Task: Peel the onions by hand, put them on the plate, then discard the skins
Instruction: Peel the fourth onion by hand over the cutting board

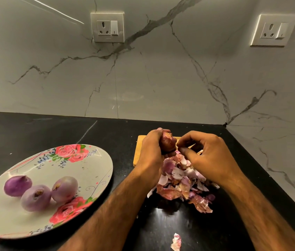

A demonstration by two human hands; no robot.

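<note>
My left hand (151, 151) grips a red onion (167, 142) with its skin still partly on, held above a wooden cutting board (137, 156). My right hand (204, 154) is beside it, fingertips curled in and pinching at the onion's skin. Below both hands lies a pile of pink and white onion skins (181, 182) on the black counter. At the left a white plate with red roses (92, 160) holds three peeled purple onions (38, 196).
A single scrap of skin (176, 241) lies near the counter's front edge. The marble wall behind carries two power sockets (107, 28). The counter's right edge meets a side wall at the corner (225, 124).
</note>
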